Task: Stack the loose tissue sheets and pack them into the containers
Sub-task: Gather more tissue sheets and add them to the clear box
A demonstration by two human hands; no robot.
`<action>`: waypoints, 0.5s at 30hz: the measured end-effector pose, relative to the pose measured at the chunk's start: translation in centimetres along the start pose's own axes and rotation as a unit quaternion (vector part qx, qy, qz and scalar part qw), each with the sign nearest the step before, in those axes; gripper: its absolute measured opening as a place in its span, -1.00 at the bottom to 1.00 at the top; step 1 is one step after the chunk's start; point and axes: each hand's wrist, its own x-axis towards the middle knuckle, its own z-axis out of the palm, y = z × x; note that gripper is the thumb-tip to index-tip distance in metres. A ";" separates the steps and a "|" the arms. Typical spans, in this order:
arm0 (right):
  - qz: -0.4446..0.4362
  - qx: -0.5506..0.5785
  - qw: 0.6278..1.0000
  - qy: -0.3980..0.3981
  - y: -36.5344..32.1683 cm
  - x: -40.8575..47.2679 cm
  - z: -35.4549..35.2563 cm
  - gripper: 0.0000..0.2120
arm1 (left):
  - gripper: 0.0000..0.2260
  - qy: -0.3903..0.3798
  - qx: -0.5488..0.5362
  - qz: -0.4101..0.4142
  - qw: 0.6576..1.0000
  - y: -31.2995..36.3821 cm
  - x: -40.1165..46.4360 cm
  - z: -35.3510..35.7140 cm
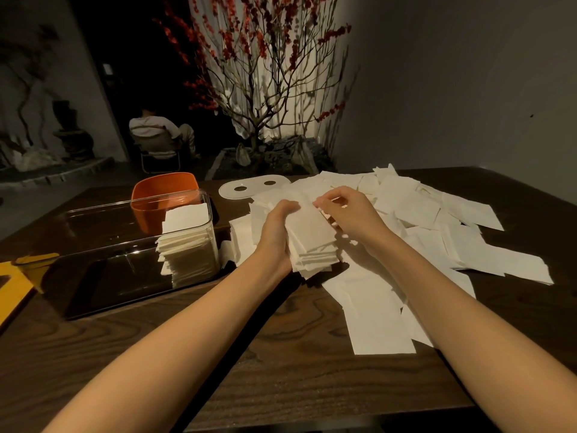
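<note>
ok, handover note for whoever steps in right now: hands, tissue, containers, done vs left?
Left hand grips the tissue stack from its left side, above the table.
Right hand pinches at the stack's top sheets.
Clear container: one packed stack at its right end, the rest unfilled.
Orange container behind it; contents not visible.
Loose sheets spread across the table to the right.
Left: finish the held stack, pack it, then work through the loose sheets.
</note>
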 end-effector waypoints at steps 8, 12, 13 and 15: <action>0.156 0.211 0.933 -0.248 -0.5 -2.1 -0.5 -0.72 | -0.70 0.047 -0.039 0.082 0.995 -0.2 -0.8 -0.7; 0.176 0.225 0.916 -0.283 0.0 -2.6 -0.3 -0.36 | -0.77 0.057 0.007 0.112 0.992 -0.7 -1.7 -2.1; 0.178 0.241 0.910 -0.288 0.3 -2.8 -0.1 -0.34 | -0.76 0.059 0.024 0.122 0.991 -0.9 -1.9 -2.5; 0.186 0.273 0.900 -0.284 1.0 -3.1 0.2 -0.33 | -0.80 0.052 0.056 0.128 0.989 -1.0 -2.3 -3.4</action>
